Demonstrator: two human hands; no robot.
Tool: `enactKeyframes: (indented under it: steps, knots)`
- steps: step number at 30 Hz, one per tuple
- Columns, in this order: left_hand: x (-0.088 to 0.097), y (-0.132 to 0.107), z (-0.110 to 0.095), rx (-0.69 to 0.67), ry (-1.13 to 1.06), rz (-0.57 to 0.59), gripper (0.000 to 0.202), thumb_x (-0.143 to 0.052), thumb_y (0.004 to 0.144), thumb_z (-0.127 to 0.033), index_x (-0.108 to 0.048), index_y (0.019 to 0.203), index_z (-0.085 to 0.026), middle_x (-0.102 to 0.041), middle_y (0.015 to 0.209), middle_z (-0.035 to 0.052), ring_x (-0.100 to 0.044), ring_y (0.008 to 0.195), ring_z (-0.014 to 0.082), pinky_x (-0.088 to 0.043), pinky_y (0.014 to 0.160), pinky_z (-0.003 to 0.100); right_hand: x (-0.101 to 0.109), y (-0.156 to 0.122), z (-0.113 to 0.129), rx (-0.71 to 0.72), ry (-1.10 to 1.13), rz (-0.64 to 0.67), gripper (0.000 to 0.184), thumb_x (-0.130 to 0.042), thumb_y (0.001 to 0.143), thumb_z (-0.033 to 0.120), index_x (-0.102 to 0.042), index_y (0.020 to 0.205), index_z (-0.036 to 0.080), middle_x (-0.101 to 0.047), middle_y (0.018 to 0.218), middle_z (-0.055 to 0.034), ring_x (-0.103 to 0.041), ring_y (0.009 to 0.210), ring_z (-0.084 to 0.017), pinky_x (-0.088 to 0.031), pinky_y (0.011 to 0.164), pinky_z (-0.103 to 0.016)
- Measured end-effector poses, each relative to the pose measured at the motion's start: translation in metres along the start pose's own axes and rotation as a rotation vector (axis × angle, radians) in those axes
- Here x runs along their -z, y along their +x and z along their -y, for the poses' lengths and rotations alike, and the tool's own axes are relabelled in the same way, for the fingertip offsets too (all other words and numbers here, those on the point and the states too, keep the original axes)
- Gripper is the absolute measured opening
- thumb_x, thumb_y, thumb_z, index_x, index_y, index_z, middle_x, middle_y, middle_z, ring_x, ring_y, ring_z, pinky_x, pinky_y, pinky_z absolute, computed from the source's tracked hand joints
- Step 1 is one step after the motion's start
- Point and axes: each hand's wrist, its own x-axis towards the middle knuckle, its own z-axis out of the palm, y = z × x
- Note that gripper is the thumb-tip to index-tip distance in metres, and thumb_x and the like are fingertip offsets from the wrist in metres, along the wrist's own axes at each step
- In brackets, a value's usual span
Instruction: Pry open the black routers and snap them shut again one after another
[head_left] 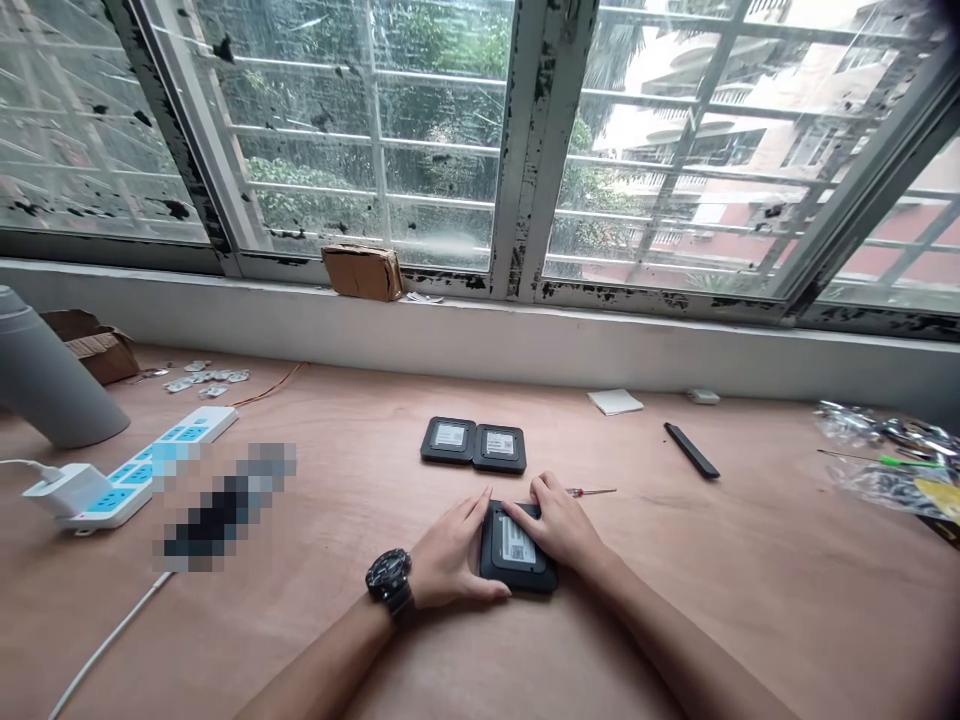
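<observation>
A flat black square device (517,548) with a white printed label on top lies on the wooden table in front of me. Along its left side rests my left hand (454,550), fingers at the far left edge and thumb across the near left corner. My right hand (566,525) grips it from the right, its thumb on the top face and its fingers curled near the far right corner. A small screwdriver (596,491) sticks out beyond my right hand, its handle partly covered. Two similar labelled black devices (449,437) lie side by side farther back.
On the left are a white power strip (161,465) with a charger (66,495), a blurred-out object (225,510) with a white cable, and a grey cylinder (56,370). A black bar (691,451), white paper (615,401) and plastic bags (885,480) lie to the right.
</observation>
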Motion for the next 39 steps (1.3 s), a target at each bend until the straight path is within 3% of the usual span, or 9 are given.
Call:
enactKeyframes:
  steps: [16,24,27,32,39]
  knots:
    - [-0.001,0.0,0.0,-0.038,0.034,-0.016,0.133,-0.092,0.059,-0.051,-0.014,0.162,-0.019,-0.038,0.157,0.0189,-0.04,0.142,0.0392,-0.037,0.119,0.053,0.0,0.003,-0.001,0.001,-0.009,0.045,0.052,-0.047,0.092,0.074,-0.054,0.084,0.023,-0.059,0.099,-0.0066,-0.063,0.086,-0.023,-0.047,0.077,-0.035]
    - [-0.002,0.0,0.002,-0.03,-0.018,-0.01,0.133,-0.092,0.059,-0.051,-0.014,0.162,-0.018,-0.036,0.159,0.0201,-0.037,0.145,0.0418,-0.033,0.121,0.055,0.004,0.007,-0.001,-0.042,0.065,0.085,0.056,-0.052,0.089,0.075,-0.054,0.071,0.022,-0.06,0.095,-0.0061,-0.062,0.077,-0.02,-0.047,0.07,-0.034]
    - [-0.003,0.0,0.004,-0.036,-0.031,-0.015,0.133,-0.091,0.06,-0.051,-0.012,0.162,-0.02,-0.033,0.161,0.0191,-0.034,0.146,0.0425,-0.032,0.121,0.056,0.009,0.007,0.002,-0.048,0.152,0.119,0.056,-0.051,0.091,0.072,-0.053,0.068,0.022,-0.061,0.095,-0.0058,-0.063,0.077,-0.02,-0.047,0.071,-0.033]
    - [-0.004,-0.001,0.005,-0.031,-0.04,-0.022,0.136,-0.092,0.058,-0.051,-0.01,0.162,-0.021,-0.032,0.161,0.0194,-0.036,0.145,0.0438,-0.034,0.119,0.057,0.025,0.007,0.003,-0.004,0.229,0.11,0.047,-0.065,0.087,0.065,-0.048,0.074,0.023,-0.061,0.089,-0.0026,-0.059,0.078,-0.02,-0.046,0.069,-0.031]
    - [0.005,0.004,-0.003,-0.084,-0.096,-0.029,0.128,-0.092,0.06,-0.049,-0.016,0.161,-0.026,-0.043,0.155,0.0148,-0.043,0.14,0.0411,-0.036,0.118,0.053,0.051,0.009,0.01,-0.019,0.456,0.332,0.038,-0.069,0.086,0.057,-0.053,0.084,0.022,-0.063,0.084,0.0005,-0.057,0.077,-0.019,-0.045,0.063,-0.027]
